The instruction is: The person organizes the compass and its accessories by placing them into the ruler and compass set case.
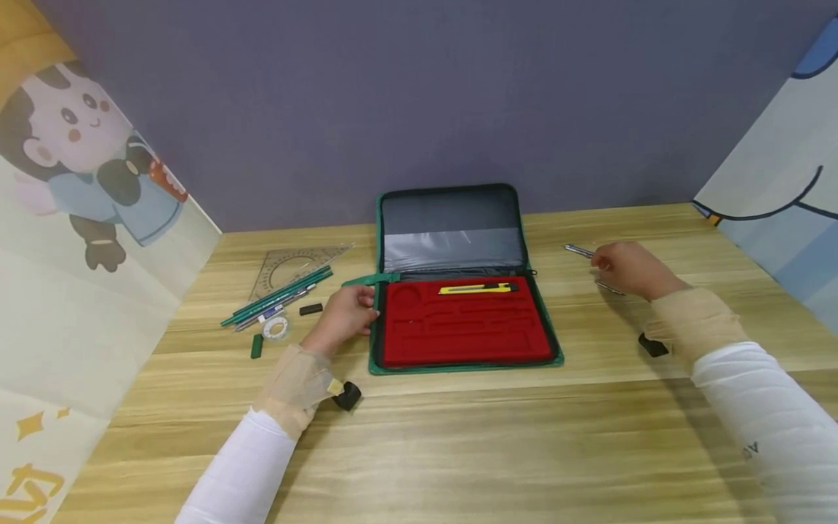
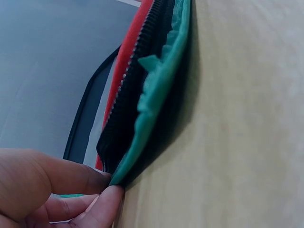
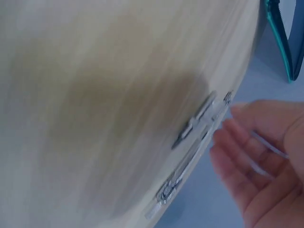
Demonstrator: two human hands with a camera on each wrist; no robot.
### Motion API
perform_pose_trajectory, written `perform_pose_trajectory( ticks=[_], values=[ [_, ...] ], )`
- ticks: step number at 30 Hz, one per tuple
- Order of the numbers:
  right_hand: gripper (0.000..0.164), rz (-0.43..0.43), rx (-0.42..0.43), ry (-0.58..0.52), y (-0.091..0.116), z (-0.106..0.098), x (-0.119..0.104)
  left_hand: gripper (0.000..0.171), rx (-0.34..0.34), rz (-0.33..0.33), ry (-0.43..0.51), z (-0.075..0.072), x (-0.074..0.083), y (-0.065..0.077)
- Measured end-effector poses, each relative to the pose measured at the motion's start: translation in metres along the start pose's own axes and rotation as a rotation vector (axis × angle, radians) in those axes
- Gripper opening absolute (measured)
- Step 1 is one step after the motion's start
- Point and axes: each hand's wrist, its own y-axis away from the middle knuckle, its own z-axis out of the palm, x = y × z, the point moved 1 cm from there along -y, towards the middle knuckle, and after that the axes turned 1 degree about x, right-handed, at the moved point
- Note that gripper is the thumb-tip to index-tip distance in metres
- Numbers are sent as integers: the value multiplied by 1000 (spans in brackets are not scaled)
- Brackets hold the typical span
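A green zip case [image 1: 465, 367] lies open on the table, its red molded tray [image 1: 419, 348] facing up. A yellow utility knife [image 1: 478, 289] lies in the tray's upper slot. My left hand [image 1: 343, 316] is at the case's left side; in the left wrist view its thumb and finger pinch the green edge [image 2: 142, 116]. On the right, my right hand [image 1: 631, 269] hovers by metal drawing instruments, fingers loosely bent and apart from them. In the right wrist view a short pointed metal piece [image 3: 197, 118] lies beside a longer compass-like instrument [image 3: 178, 175].
Left of the case lie a clear set square [image 1: 262, 275], green pencils [image 1: 281, 295], a white tape roll [image 1: 275, 328], a dark block [image 1: 310, 309] and a green block [image 1: 257, 346]. A purple-grey wall [image 1: 445, 94] stands behind the table.
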Motion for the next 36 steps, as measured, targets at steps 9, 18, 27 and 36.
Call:
perform_pose_trajectory(
  ticks=[9,18,27,36],
  values=[
    [13,172,-14,-22,-1,5,-2,38,-6,-4,1,0,1,1],
    [12,242,-33,-46,0,6,-1,38,-8,1,-12,0,3,1],
    [10,240,-34,-68,0,7,-2,38,-8,-5,-16,0,2,1],
    [8,159,53,-41,-7,10,-7,38,-8,-6,-19,-1,2,0]
  ],
)
